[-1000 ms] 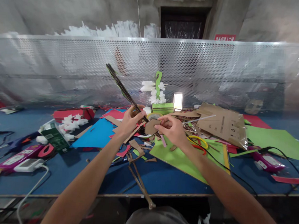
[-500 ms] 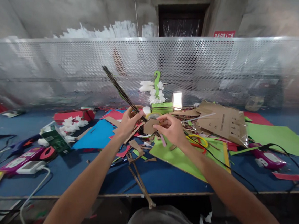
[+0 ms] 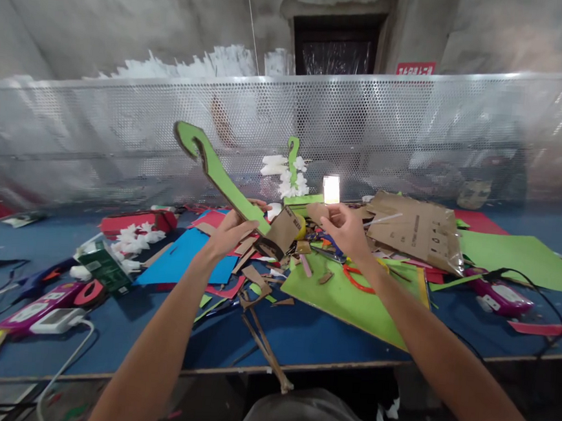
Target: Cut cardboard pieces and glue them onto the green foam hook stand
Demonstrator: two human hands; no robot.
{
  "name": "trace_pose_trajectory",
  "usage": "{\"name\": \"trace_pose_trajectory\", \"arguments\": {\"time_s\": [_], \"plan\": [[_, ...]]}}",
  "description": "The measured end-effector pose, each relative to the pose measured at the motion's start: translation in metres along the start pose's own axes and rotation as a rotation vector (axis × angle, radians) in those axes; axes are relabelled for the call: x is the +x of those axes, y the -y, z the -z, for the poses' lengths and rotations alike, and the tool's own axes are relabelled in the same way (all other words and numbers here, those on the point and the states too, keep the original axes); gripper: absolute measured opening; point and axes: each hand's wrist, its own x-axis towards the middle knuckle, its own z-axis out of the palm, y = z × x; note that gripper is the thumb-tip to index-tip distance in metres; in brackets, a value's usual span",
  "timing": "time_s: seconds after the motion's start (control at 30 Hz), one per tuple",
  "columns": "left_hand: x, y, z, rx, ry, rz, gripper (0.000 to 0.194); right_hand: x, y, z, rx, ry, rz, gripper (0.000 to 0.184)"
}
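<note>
My left hand (image 3: 231, 229) grips a long green curved cardboard piece (image 3: 216, 173) with a hooked top end and a brown cardboard block (image 3: 282, 231) at its base, holding it tilted up to the left above the blue table (image 3: 107, 317). My right hand (image 3: 345, 228) is raised just right of that block, fingers curled around a small brown cardboard piece (image 3: 317, 212). Below both hands lie cardboard scraps and a large green sheet (image 3: 346, 300).
A similar green hooked piece with white paper flowers (image 3: 291, 172) stands on a green base at the back. Creased cardboard (image 3: 418, 231) lies right; glue guns (image 3: 498, 296) and cables lie at both sides. A perforated metal screen (image 3: 121, 133) borders the table's far edge.
The green piece has turned from edge-on to showing its green face and has risen. My right hand has let go of the block's end and lifted to the right with a small piece.
</note>
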Motion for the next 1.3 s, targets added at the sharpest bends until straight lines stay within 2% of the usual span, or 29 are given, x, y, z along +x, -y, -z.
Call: {"name": "trace_pose_trajectory", "arguments": {"time_s": [0.1, 0.2, 0.5, 0.7, 0.83, 0.97, 1.07, 1.2, 1.3], "plan": [[-0.001, -0.007, 0.002, 0.066, -0.005, -0.006, 0.047, 0.005, -0.013, 0.007, -0.177, -0.037, 0.072, 0.017], [-0.002, -0.010, 0.001, 0.115, -0.020, 0.013, 0.057, 0.006, -0.019, 0.009, -0.247, -0.040, 0.096, 0.014], [-0.004, -0.008, -0.004, 0.155, -0.084, -0.011, 0.049, -0.008, -0.007, -0.012, -0.327, 0.143, 0.151, 0.017], [-0.004, -0.001, 0.000, 0.154, -0.100, -0.084, 0.040, -0.013, 0.001, -0.010, -0.179, 0.279, 0.121, 0.029], [-0.003, 0.008, 0.003, 0.137, -0.097, -0.096, 0.038, -0.015, 0.004, -0.005, -0.022, 0.353, 0.071, 0.026], [-0.002, 0.011, 0.002, 0.133, -0.106, -0.085, 0.037, -0.015, 0.007, -0.002, 0.021, 0.422, 0.038, 0.027], [-0.002, 0.009, 0.000, 0.127, -0.110, -0.083, 0.037, -0.014, 0.009, -0.001, -0.009, 0.403, -0.003, 0.035], [-0.002, 0.011, 0.001, 0.077, -0.083, -0.065, 0.039, -0.012, 0.010, 0.002, -0.197, 0.379, 0.020, 0.064], [-0.001, 0.015, 0.004, 0.010, -0.056, -0.061, 0.040, -0.011, 0.009, 0.003, -0.259, 0.399, 0.051, 0.064]]}}
